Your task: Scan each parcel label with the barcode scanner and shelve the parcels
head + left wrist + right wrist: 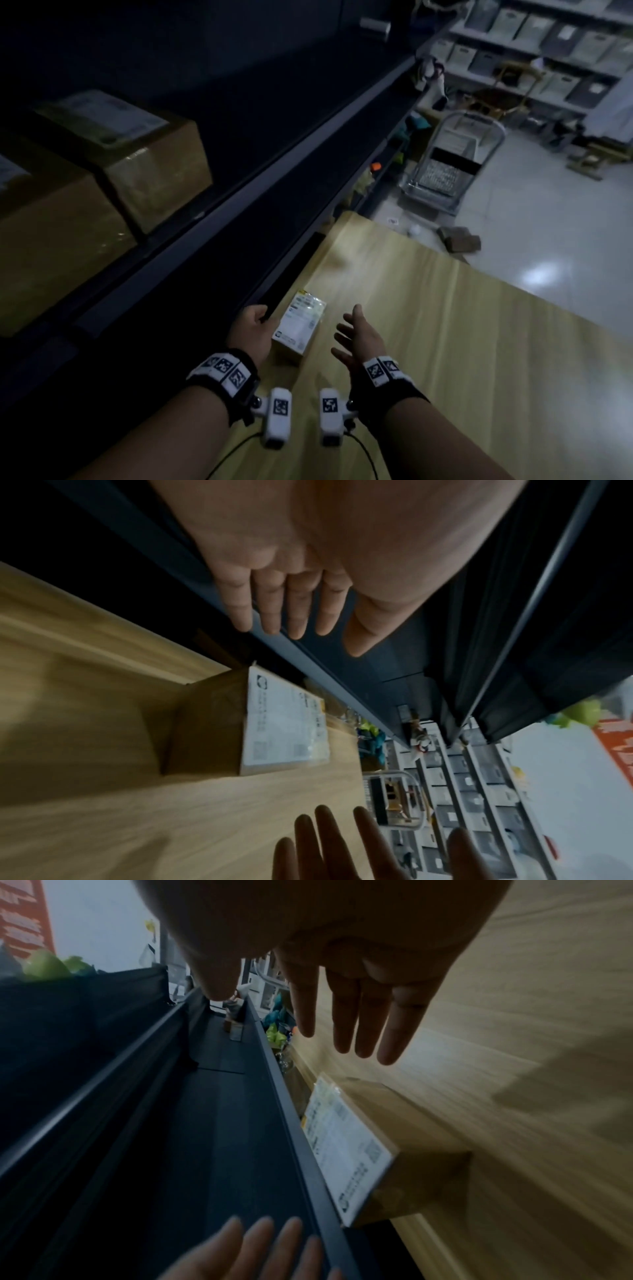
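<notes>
A small cardboard parcel (299, 325) with a white label on top lies on the wooden table (445, 342), close to the dark shelf edge (274, 219). The same parcel (260, 723) shows in the left wrist view and again, as the parcel (369, 1153), in the right wrist view. My left hand (255, 327) hovers just left of it with straight fingers, holding nothing. My right hand (356, 337) is spread open to the right of it, apart from it. No barcode scanner is in view.
Two larger cardboard boxes (130, 154) with labels stand on the dark shelf at upper left. A metal trolley (445, 161) stands on the floor beyond the table. Grey bins (534, 27) fill far racks. Small cardboard pieces (459, 238) lie on the floor.
</notes>
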`<move>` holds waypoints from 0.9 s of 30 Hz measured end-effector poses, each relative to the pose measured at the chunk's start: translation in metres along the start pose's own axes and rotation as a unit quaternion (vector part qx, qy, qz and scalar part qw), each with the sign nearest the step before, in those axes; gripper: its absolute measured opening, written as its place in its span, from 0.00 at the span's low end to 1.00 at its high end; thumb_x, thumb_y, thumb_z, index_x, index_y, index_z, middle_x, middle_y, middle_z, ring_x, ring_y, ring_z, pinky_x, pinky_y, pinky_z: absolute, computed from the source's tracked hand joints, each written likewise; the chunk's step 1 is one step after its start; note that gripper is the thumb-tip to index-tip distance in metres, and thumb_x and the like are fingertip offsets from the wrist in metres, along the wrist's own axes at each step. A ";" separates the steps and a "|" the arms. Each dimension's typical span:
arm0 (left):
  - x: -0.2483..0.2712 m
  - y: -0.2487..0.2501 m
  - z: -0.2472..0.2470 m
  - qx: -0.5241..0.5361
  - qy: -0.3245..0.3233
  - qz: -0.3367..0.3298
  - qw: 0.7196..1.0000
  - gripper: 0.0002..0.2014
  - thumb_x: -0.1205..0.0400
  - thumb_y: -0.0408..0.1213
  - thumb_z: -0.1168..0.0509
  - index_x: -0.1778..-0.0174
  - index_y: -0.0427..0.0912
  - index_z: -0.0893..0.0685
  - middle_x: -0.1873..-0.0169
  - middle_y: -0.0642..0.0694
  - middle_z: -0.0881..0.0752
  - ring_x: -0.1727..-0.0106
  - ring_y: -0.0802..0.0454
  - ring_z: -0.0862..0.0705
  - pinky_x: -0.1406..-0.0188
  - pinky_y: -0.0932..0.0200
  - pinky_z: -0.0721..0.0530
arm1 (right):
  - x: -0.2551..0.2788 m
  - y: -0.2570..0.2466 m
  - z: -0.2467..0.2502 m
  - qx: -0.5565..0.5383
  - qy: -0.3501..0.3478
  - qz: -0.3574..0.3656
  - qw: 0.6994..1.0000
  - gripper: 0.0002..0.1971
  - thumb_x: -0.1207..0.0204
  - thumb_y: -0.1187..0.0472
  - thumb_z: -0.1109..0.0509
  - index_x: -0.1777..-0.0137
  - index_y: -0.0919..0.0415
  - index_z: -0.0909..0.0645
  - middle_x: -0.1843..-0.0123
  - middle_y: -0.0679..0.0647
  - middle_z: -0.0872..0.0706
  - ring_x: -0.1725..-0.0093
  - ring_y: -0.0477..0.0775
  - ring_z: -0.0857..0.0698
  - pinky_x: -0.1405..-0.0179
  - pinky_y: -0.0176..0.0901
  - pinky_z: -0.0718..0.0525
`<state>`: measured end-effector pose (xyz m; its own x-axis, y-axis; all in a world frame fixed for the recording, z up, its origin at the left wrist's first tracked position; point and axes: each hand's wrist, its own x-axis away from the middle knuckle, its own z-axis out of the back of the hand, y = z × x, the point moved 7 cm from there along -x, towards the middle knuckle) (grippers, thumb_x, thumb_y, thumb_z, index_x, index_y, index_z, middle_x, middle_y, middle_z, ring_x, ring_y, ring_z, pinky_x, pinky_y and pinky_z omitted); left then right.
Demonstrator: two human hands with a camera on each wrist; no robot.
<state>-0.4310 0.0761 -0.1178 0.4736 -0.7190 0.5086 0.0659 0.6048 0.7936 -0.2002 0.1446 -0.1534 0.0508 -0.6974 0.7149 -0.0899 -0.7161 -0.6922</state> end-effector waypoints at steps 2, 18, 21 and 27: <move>-0.011 -0.007 -0.014 -0.021 -0.024 0.016 0.999 0.28 0.13 0.41 0.30 0.17 0.42 0.27 0.21 0.42 0.21 0.24 0.41 0.21 0.31 0.51 0.23 | -0.005 0.012 -0.003 -0.001 -0.010 -0.014 1.000 0.29 0.10 0.38 0.34 0.21 0.61 0.19 0.28 0.61 0.15 0.26 0.63 0.16 0.25 0.66 0.15; 0.024 -0.013 -0.091 -0.067 -0.083 -0.059 0.993 0.17 0.19 0.32 0.26 0.33 0.44 0.12 0.42 0.49 0.09 0.41 0.49 0.11 0.37 0.52 0.14 | 0.026 0.013 0.055 0.053 0.010 0.040 0.998 0.17 0.10 0.39 0.34 0.43 0.51 0.14 0.40 0.58 0.08 0.38 0.57 0.10 0.43 0.54 0.10; 0.049 -0.010 -0.126 -0.074 -0.106 -0.073 0.989 0.18 0.17 0.30 0.27 0.31 0.40 0.11 0.45 0.47 0.07 0.45 0.49 0.10 0.42 0.56 0.14 | 0.040 0.009 0.102 0.060 0.045 0.066 0.995 0.20 0.10 0.43 0.33 0.39 0.61 0.12 0.43 0.63 0.06 0.41 0.61 0.07 0.39 0.65 0.06; 0.103 -0.017 -0.209 -0.081 -0.148 -0.066 0.983 0.21 0.19 0.31 0.24 0.28 0.42 0.13 0.41 0.47 0.07 0.44 0.49 0.09 0.38 0.46 0.09 | 0.074 0.017 0.202 0.052 0.100 0.067 0.991 0.31 0.19 0.34 0.30 0.39 0.65 0.10 0.37 0.74 0.09 0.36 0.77 0.09 0.31 0.75 0.12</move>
<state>-0.1994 0.0630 -0.1484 0.1770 -0.8491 0.4978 0.2605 0.5281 0.8082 0.0030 0.0749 -0.1321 -0.1530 -0.7747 0.6136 0.0211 -0.6233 -0.7817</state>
